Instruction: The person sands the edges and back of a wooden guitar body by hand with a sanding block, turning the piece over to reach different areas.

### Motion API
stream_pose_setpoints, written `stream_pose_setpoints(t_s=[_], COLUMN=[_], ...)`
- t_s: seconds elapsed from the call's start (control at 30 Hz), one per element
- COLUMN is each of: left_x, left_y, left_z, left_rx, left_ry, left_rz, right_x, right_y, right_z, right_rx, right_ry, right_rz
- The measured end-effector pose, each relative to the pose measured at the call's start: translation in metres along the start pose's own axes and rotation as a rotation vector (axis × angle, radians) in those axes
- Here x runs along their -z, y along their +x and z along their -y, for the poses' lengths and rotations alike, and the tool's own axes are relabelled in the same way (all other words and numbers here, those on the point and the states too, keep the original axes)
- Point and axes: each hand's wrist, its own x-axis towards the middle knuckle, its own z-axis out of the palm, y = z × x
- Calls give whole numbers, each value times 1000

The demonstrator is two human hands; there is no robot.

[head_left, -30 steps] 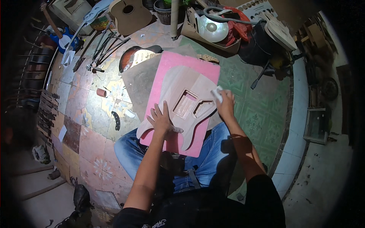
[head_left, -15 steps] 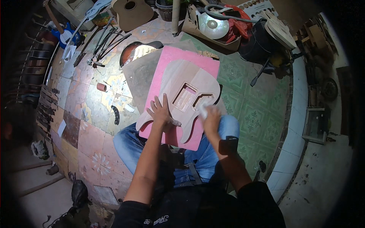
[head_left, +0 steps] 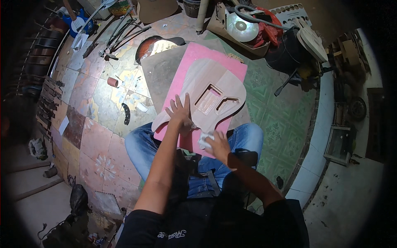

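An unfinished pale wooden guitar body (head_left: 209, 93) with routed cavities lies on a pink foam pad (head_left: 194, 53) across my lap and the floor. My left hand (head_left: 180, 111) presses flat on the body's lower left part, fingers spread. My right hand (head_left: 215, 142) grips a small white piece of sandpaper (head_left: 204, 138) at the body's near edge, over my jeans.
A sunburst guitar body (head_left: 155, 45) lies beyond the pad. Long tools (head_left: 120, 29) and a small roll (head_left: 112, 82) lie on the patterned floor tiles at left. A box with a round silver disc (head_left: 242, 27) and a black stand (head_left: 289, 53) sit at the back right.
My right hand slid with the sandpaper from the body's far right edge down toward me to its near edge. My left hand stayed pressed on the body.
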Motion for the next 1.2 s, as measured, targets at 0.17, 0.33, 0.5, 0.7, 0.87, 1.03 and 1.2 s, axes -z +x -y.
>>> stream_pose_setpoints(t_s=[0.17, 0.33, 0.5, 0.7, 0.87, 1.03, 1.2], left_x=[-3, -1, 0, -7, -5, -9, -8], left_y=[-11, -6, -8, -3, -8, -3, -1], left_z=[5, -1, 0, 13, -3, 6, 3], left_rx=[-34, -27, -32, -43, -49, -53, -78], left_ry=[-69, -69, -78, -87, -112, -96, -111], left_rz=[-7, -27, -22, -76, -42, -83, -124], right_x=[25, -6, 11, -8, 8, -21, 10], right_y=[69, -10, 61, -18, 46, -12, 45], right_z=[-15, 19, -13, 40, -17, 15, -12], right_rx=[-196, 11, -81, 72, -64, 22, -111], right_ry=[7, -68, -67, -11, -112, -67, -10], right_rz=[-254, 55, -190, 107, -100, 117, -92])
